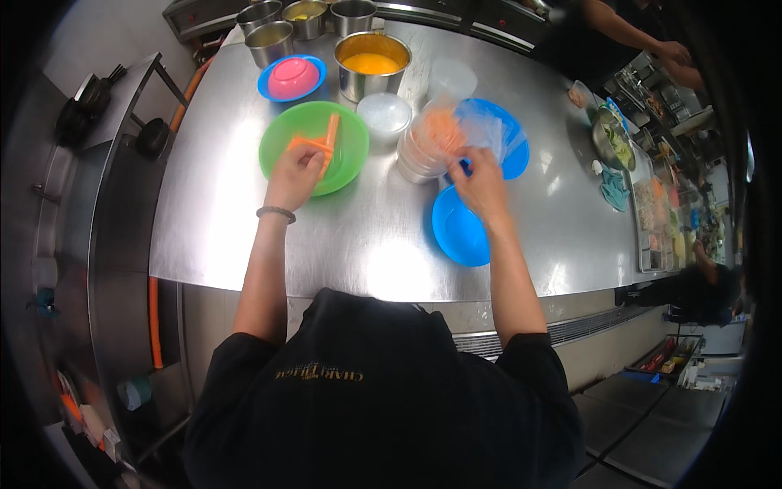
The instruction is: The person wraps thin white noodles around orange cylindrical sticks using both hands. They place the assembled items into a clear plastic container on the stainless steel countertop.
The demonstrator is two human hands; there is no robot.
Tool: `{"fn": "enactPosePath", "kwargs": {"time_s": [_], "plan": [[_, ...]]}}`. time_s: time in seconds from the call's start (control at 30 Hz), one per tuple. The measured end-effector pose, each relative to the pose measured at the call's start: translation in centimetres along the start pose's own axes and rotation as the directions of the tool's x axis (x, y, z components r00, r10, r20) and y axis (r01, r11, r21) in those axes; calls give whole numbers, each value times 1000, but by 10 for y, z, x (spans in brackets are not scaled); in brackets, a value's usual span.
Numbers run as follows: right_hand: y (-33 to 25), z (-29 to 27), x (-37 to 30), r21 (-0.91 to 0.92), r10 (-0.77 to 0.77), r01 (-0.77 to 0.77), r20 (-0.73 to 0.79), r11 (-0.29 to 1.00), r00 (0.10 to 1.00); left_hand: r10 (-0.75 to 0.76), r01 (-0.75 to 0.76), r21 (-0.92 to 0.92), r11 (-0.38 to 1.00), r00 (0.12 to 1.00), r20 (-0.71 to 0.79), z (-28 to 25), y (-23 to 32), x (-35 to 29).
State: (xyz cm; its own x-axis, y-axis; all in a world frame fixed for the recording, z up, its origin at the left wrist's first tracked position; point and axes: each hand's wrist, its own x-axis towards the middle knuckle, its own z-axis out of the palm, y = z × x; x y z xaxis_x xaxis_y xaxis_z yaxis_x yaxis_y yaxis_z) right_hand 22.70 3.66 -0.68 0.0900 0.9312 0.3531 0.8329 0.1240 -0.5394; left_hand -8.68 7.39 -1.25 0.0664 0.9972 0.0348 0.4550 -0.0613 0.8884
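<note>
From here, the left hand pinches orange strips in the green bowl at left. At right, the right hand meets clear plastic beside orange shreds; blurred, its grip I cannot tell. 2 blue bowls sit nearby.

Orange strips, crossed, inside a green bowl; orange shreds, blurred, at a clear tub's top

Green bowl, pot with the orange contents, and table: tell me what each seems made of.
Green bowl: probably plastic, smooth, slightly glossy; its even, bright colour suggests it. Pot: metal, likely stainless steel, polished; its silvery wall catches bright reflections. Table: metal, perhaps steel, satin; the grey top throws back broad, blurred glare.
</note>
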Motion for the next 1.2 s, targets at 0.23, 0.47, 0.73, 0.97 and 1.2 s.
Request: {"fn": "enactPosePath", "kwargs": {"time_s": [0.23, 0.47, 0.73, 0.97, 1.2], "plan": [[8, -24, -16, 91, 122, -118, -45, 989, 991, 56, -46, 191, 980, 997, -51, 23, -15, 64], [27, -54, -87, 260, 303, -292, -2, 920, 953, 370, -354, 506, 787, 926, 72, 77, -11, 155], [89, -47, -174, 272, 615, -553, -301, 787, 729, 609, -719, 259, 645, 688, 395, 167, 57, 211], [87, -61, -211, 288, 624, -557, -281, 779, 729, 362, -737, 527, 423, 670, 647, 205, 84, 282], [79, -56, -241, 287, 759, -704, -204, 650, 618, 257, -865, 492, 95, 499, 828, 215, 79, 306]]}}
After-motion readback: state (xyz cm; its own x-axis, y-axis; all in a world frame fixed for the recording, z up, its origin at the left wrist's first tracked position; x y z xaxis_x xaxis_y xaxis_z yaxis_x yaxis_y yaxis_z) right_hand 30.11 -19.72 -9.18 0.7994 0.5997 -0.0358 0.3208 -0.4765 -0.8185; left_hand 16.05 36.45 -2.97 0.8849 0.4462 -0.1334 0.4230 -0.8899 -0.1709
